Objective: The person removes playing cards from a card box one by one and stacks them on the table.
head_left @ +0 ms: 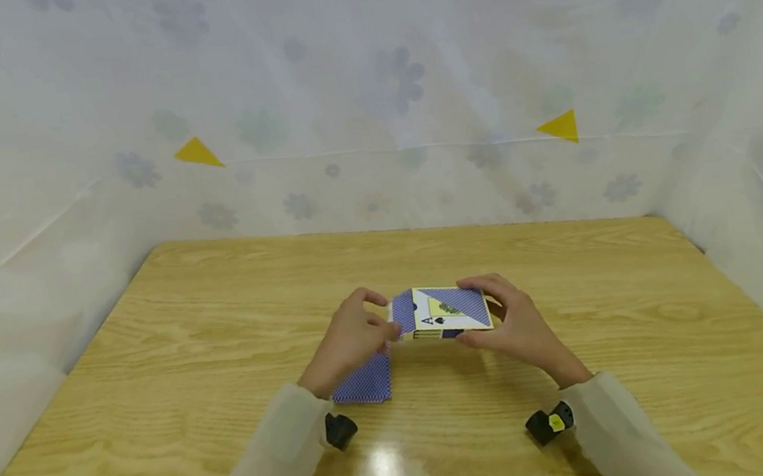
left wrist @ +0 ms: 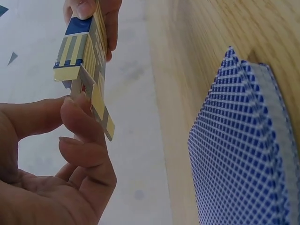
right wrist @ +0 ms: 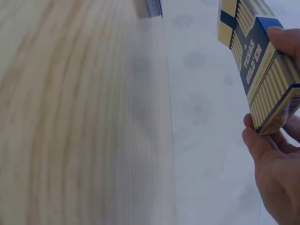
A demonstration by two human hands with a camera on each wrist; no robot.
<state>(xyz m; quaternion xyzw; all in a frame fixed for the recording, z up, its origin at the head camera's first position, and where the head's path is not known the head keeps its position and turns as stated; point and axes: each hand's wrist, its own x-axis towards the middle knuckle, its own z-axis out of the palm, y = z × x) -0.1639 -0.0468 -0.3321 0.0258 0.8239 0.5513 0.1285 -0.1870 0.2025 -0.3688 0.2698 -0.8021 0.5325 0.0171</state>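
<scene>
My right hand [head_left: 521, 324] grips a playing-card box [head_left: 465, 311] by its right end, thumb on the near side and fingers on the far side. An ace of spades is printed on its upper face, and "Texas Hold 'Em" lettering shows in the right wrist view. Blue-backed playing cards [head_left: 402, 312] stick out of the box's open left end, beside a raised flap [left wrist: 104, 110]. My left hand [head_left: 345, 341] pinches them there with thumb and fingertips. Below the left hand, a stack of blue-checked cards [head_left: 366, 380] lies on the table, partly hidden by that hand.
The wooden table [head_left: 582, 307] is enclosed by pale flower-patterned sheeting [head_left: 361, 94]. Two yellow triangles, one on the left [head_left: 199, 153] and one on the right [head_left: 560, 127], are fixed to the back sheet. Each wrist carries a small black camera.
</scene>
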